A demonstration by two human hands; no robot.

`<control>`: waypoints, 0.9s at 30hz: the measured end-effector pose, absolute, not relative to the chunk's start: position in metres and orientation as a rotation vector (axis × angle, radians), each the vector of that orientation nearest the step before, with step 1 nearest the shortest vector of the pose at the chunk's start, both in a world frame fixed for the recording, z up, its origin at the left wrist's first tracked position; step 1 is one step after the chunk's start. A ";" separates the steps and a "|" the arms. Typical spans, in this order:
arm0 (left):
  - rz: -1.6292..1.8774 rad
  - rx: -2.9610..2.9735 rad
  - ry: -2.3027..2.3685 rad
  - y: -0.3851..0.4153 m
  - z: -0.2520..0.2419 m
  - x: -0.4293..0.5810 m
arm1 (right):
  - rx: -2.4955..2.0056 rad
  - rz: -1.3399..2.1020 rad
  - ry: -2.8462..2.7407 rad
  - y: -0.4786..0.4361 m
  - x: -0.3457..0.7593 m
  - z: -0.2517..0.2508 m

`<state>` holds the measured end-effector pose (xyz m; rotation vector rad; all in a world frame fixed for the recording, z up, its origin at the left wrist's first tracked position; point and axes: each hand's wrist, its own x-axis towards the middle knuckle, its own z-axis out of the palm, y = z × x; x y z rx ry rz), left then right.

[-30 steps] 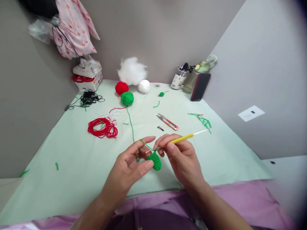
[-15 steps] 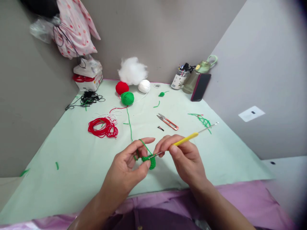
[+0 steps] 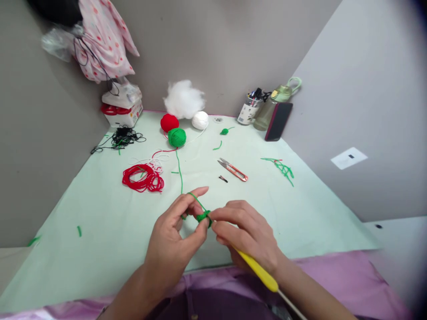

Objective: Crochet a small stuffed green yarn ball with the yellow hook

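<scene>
My left hand (image 3: 175, 240) and my right hand (image 3: 248, 235) meet over the near edge of the pale green table (image 3: 100, 222). Both pinch a small green crochet piece (image 3: 203, 217) between their fingertips. A green strand runs from it over my left forefinger up to the green yarn ball (image 3: 176, 137). My right hand also grips a yellow-handled crochet hook (image 3: 258, 271), which points down and to the right, toward my lap. The hook's tip is hidden inside my hand.
Red snips (image 3: 233, 169) lie just beyond my hands. A red yarn ball (image 3: 169, 122), a white ball (image 3: 200, 120) and white stuffing (image 3: 183, 98) sit at the back. Loose red yarn (image 3: 143, 178), black cord (image 3: 122, 135), green scraps (image 3: 283, 168), a cup, a bottle and a phone (image 3: 278, 121) stand around.
My right hand turned the crochet hook over: its handle pointed up and right before and now points down toward my lap. The right fingers closed onto the green piece.
</scene>
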<state>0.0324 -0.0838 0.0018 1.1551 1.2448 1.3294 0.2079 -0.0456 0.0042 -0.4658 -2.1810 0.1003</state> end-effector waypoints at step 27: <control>1.231 0.788 0.855 -0.082 -0.007 0.033 | -0.611 1.157 -1.459 -0.045 0.199 -0.005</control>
